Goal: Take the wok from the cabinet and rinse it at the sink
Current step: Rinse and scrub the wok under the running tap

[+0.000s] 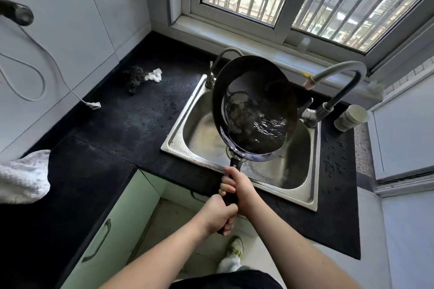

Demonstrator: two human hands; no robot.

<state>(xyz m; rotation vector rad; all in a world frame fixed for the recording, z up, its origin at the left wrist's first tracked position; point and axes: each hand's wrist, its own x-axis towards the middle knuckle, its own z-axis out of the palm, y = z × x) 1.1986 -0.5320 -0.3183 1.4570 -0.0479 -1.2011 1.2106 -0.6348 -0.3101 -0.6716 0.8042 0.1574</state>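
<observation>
Wok (254, 110) held over the sink (303, 185), centre of the frame, by its dark handle (229, 197). Right hand (238, 186) grasps the handle nearer the bowl; left hand (217, 214) grasps its end, lower centre. Fingers of both are curled tightly round the handle.

Likely hazards, judged from this pose: the wok is tilted with its far rim raised toward the window, and water lies pooled in its lower, near half. A sharper tilt toward the person could send that water over the near rim and past the sink's front edge onto the counter (131, 124) or floor. The load sits far out from the hands, so a wet or slackened grip could let the bowl twist and drop into the basin. The far rim stands close to the thin tap (219, 63) at upper centre and the grey tap (338, 77) at right; a swing could strike either.

Appearance: round, deep, black inside and out, the surface dull and darkened, the rim paler at the near edge. Rippled water glints at lower right of the bowl.
</observation>
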